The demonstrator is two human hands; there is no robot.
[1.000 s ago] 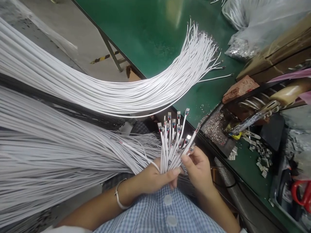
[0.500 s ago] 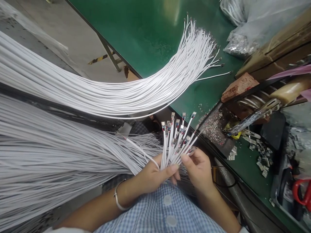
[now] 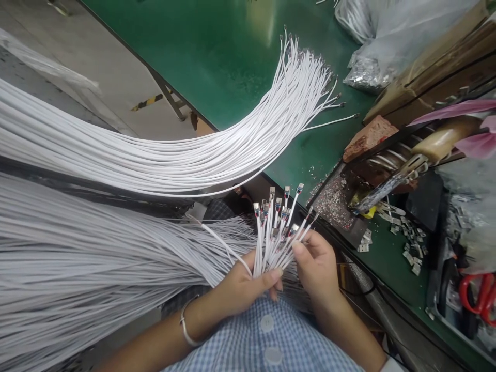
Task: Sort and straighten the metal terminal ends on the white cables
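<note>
A small bunch of white cables [image 3: 267, 248] stands up from my left hand [image 3: 246, 284], whose fingers and thumb are wrapped round it. Several cable ends carry silver USB connectors [image 3: 287, 191]; a few at the right end in bare wires. My right hand [image 3: 315, 261] pinches one of those right-hand cables between thumb and forefinger. Its other fingers are curled and partly hidden. Behind my left hand lies a thick mass of greyish-white cables [image 3: 116, 248]. A single white cable [image 3: 220, 240] sticks out to the left of my hand.
A large bundle of white cables [image 3: 217, 155] curves onto the green table [image 3: 217, 57]. At right are a soldering iron [image 3: 391, 186], a brick piece [image 3: 368, 137], loose metal connector shells [image 3: 413, 248], a plastic bag [image 3: 372, 67] and red-handled scissors [image 3: 478, 294].
The view has shifted slightly, so the table things appear further left. My right thumb and forefinger have moved a little up along the right-hand cables. My left hand keeps its hold.
</note>
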